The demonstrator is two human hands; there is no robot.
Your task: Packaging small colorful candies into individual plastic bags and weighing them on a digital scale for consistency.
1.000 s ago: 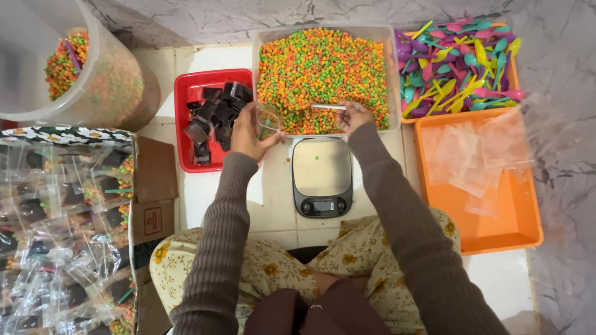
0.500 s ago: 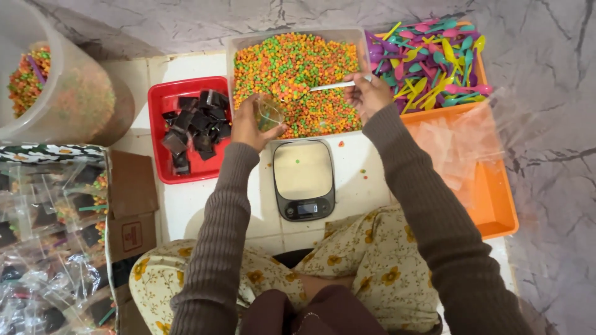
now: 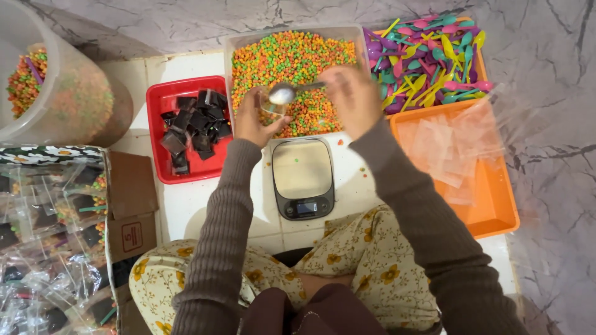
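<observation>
Since half a second ago the right hand (image 3: 351, 93) has drawn the metal spoon (image 3: 287, 93) back from the heap and swung its bowl over to the small clear bag (image 3: 273, 105), which the left hand (image 3: 253, 118) pinches open at the upper middle of the frame. Both hands are closed: the right around the spoon's handle, the left on the bag's mouth, just above the clear tub (image 3: 245, 43) of orange and green puffed bits. This looks like the filling step, spoon poised at the opening. Tipping it in calls for a steady wrist and a wide-held bag. Below sits the kitchen scale (image 3: 303, 177), one green bit on its pan; a red tray (image 3: 158, 133) of dark squares lies left, an orange tray (image 3: 490, 211) of empty bags right.
</observation>
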